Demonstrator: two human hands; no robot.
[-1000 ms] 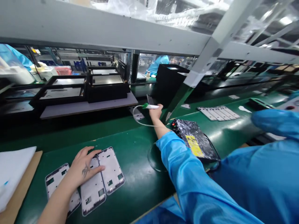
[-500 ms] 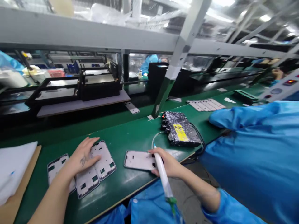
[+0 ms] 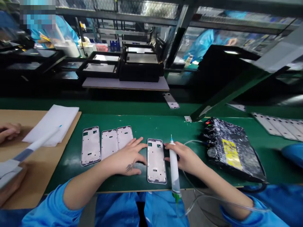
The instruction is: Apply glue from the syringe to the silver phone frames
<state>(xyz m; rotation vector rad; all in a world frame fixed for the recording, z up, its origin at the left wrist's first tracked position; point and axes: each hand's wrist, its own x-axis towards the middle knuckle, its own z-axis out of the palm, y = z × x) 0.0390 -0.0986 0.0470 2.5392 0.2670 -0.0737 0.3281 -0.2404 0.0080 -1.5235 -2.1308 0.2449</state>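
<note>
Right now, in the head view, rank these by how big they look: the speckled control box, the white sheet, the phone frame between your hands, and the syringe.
1. Speckled black control box
2. White sheet
3. Phone frame and syringe: too close to rank. The syringe looks longer but thinner, and sits nearer the camera.

Prob. phone frame (image 3: 156, 160), syringe (image 3: 174, 167) just beside

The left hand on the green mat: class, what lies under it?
The left hand rests on the green bench mat, fingers reaching toward a pale metal phone frame. Green mat shows around it; what lies under the palm is covered.
</note>
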